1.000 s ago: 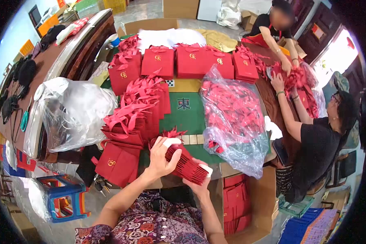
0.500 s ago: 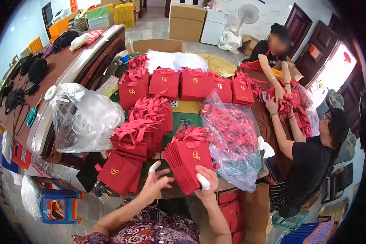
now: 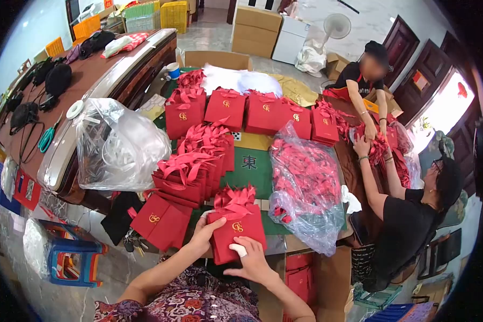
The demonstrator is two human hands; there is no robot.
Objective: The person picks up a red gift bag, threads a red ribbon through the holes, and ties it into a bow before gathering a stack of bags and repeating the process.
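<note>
Upright in front of me is a stack of red paper gift bags [image 3: 239, 225] with gold lettering and red ribbon handles. My left hand [image 3: 203, 235] is closed around its left edge, thumb on the front bag. On the lower right of the same stack lies my right hand [image 3: 255, 260], fingers against the front face and thumb spread out below. One of its fingers has a white wrapping. Left of the stack, a red gift bag [image 3: 158, 220] leans against others, and a row of standing bags [image 3: 190, 177] with ribbons runs behind it.
A clear plastic bag of red ribbon-handled items [image 3: 306, 182] lies to the right. More gift bags [image 3: 225, 110] line the far side of the green table mat [image 3: 252, 174]. Two people [image 3: 408, 214] work at the right. A large clear plastic bag [image 3: 118, 145] sits left; a blue stool [image 3: 75, 263] stands below.
My left hand has moved from beside the stack onto its left edge. The fanned bags are now squared together, slightly lower and to the left. My right hand has shifted lower and loosened.
</note>
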